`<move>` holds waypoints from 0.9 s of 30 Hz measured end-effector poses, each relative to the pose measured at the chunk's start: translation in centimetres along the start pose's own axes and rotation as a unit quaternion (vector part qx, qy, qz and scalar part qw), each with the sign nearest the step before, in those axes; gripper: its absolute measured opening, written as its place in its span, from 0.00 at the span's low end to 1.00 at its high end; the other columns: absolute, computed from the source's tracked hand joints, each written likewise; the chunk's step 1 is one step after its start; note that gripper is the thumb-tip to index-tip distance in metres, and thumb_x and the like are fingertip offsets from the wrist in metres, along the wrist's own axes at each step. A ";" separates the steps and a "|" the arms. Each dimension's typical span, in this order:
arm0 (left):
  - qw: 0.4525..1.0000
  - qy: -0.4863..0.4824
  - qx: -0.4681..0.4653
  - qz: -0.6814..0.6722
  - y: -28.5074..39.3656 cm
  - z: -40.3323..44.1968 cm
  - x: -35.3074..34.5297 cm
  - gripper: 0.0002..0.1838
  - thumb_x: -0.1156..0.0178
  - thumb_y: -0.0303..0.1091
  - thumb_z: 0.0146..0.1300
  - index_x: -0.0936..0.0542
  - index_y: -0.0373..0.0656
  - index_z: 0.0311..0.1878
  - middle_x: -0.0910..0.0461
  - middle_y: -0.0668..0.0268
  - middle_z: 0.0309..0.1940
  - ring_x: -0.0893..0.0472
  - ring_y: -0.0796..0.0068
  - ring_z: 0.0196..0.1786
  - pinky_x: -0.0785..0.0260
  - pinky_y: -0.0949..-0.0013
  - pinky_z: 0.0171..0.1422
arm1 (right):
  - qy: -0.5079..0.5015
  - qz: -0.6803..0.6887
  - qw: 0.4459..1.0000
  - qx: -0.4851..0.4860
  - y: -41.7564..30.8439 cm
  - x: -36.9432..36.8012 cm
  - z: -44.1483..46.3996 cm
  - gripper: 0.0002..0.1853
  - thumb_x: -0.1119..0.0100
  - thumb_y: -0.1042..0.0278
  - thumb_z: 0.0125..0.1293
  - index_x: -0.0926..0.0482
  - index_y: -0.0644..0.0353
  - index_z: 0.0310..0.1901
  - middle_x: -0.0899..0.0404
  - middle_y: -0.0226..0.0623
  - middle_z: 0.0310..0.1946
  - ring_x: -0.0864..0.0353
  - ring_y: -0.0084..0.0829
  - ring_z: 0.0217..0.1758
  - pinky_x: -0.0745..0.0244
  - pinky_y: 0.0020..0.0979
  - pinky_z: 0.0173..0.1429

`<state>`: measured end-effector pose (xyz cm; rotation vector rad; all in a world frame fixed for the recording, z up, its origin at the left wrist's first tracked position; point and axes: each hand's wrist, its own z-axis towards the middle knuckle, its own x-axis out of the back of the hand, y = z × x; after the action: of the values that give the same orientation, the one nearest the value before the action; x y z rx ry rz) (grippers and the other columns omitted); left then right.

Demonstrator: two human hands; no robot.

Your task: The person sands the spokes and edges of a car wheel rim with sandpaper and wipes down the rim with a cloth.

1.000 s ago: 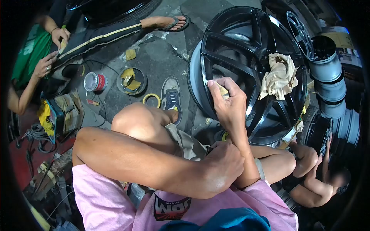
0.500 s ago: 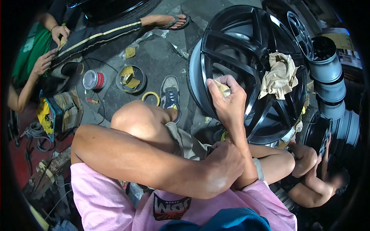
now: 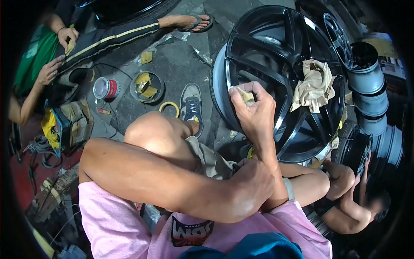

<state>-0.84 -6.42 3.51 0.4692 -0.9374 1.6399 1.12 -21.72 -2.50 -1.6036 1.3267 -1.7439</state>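
A large black alloy wheel [image 3: 255,49] leans in front of me with its spokes facing up toward me. My right hand [image 3: 258,105] is closed on a small folded piece of yellow sandpaper [image 3: 246,97], thumb on the left, over the wheel's near left rim and spokes. Whether the sandpaper touches the metal is hidden. My left arm crosses my body, and my left hand [image 3: 254,179] is closed round my right wrist; its fingertips are partly hidden. A crumpled beige cloth [image 3: 314,86] lies over the spokes right of the hub.
Left of my shoe stand a bowl [image 3: 160,93] holding yellow sandpaper pieces and a red-and-white can [image 3: 113,88]. A tape roll [image 3: 176,108] lies nearby. Stacked wheels [image 3: 368,80] stand at right. One person sits at left with sandpaper; another [image 3: 349,211] works at lower right.
My right hand and the sandpaper have shifted very slightly, with the thumb a little further left and up. My left hand stays on the wrist.
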 end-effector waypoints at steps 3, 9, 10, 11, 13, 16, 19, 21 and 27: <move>0.996 -0.065 0.008 -0.054 -0.8 0.7 2.0 0.07 0.39 0.32 0.59 0.20 0.39 0.37 0.18 0.66 0.33 0.16 0.74 0.36 0.22 0.72 0.50 | 0.007 -0.033 0.999 0.008 0.8 0.1 -0.6 0.12 0.27 0.65 0.69 0.12 0.69 0.40 0.13 0.50 0.26 0.11 0.39 0.29 0.18 0.37 0.41; 0.998 0.006 0.062 -0.017 4.7 0.2 -1.8 0.07 0.39 0.34 0.61 0.20 0.40 0.36 0.18 0.66 0.33 0.17 0.73 0.38 0.24 0.71 0.51 | -0.012 -0.044 0.999 0.029 -0.3 -0.3 1.0 0.13 0.25 0.65 0.68 0.14 0.69 0.38 0.14 0.51 0.25 0.11 0.42 0.28 0.18 0.40 0.41; 0.994 0.046 0.103 0.013 4.8 0.3 -1.7 0.07 0.39 0.34 0.62 0.20 0.40 0.36 0.18 0.66 0.33 0.17 0.72 0.38 0.24 0.71 0.51 | -0.013 -0.043 0.998 0.033 -0.2 -0.4 0.8 0.13 0.25 0.65 0.68 0.14 0.69 0.38 0.14 0.51 0.25 0.11 0.42 0.28 0.18 0.40 0.41; 0.985 0.084 0.145 0.040 4.9 0.3 -1.6 0.07 0.39 0.34 0.62 0.20 0.40 0.36 0.18 0.66 0.34 0.17 0.72 0.39 0.24 0.71 0.51 | 0.002 -0.052 0.998 0.034 0.1 -0.4 0.4 0.13 0.25 0.65 0.68 0.14 0.69 0.38 0.14 0.51 0.25 0.11 0.43 0.28 0.18 0.40 0.40; 0.996 -0.061 0.055 -0.039 0.9 1.1 2.1 0.07 0.40 0.34 0.63 0.19 0.40 0.37 0.16 0.65 0.35 0.16 0.71 0.41 0.24 0.69 0.54 | 0.017 -0.066 0.997 0.038 0.7 -0.4 -0.5 0.13 0.26 0.65 0.68 0.15 0.70 0.37 0.15 0.52 0.25 0.12 0.44 0.28 0.19 0.42 0.40; 0.997 -0.076 0.016 -0.021 2.0 0.0 1.0 0.08 0.40 0.34 0.64 0.18 0.39 0.38 0.14 0.64 0.38 0.15 0.70 0.43 0.23 0.69 0.55 | 0.014 -0.059 0.998 0.036 0.6 -0.4 -0.5 0.14 0.26 0.65 0.68 0.15 0.70 0.37 0.14 0.53 0.26 0.11 0.46 0.29 0.19 0.42 0.40; 0.990 -0.099 0.014 -0.095 1.6 0.6 2.4 0.09 0.40 0.34 0.65 0.18 0.38 0.39 0.13 0.64 0.39 0.14 0.69 0.44 0.22 0.68 0.57 | 0.014 -0.053 0.998 0.041 0.2 -0.8 0.4 0.14 0.26 0.65 0.68 0.15 0.70 0.37 0.14 0.55 0.27 0.10 0.51 0.30 0.18 0.43 0.41; 0.993 -0.084 -0.009 -0.081 -0.1 0.8 2.7 0.08 0.41 0.34 0.65 0.18 0.38 0.39 0.13 0.64 0.39 0.14 0.69 0.45 0.22 0.67 0.58 | 0.020 -0.053 0.996 0.064 0.3 -0.8 0.3 0.14 0.27 0.65 0.68 0.15 0.70 0.37 0.14 0.56 0.27 0.10 0.54 0.31 0.18 0.45 0.41; 0.993 -0.075 -0.044 -0.080 -1.7 1.2 3.0 0.07 0.41 0.32 0.67 0.18 0.39 0.39 0.15 0.65 0.39 0.14 0.67 0.45 0.20 0.62 0.60 | 0.018 -0.069 0.996 0.057 0.6 -1.0 0.3 0.13 0.27 0.65 0.68 0.16 0.70 0.38 0.15 0.58 0.28 0.11 0.56 0.33 0.18 0.46 0.41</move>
<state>-0.28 -5.38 6.91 0.5983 -1.0516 1.4275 1.42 -21.29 -3.52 -1.6414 1.1345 -1.9005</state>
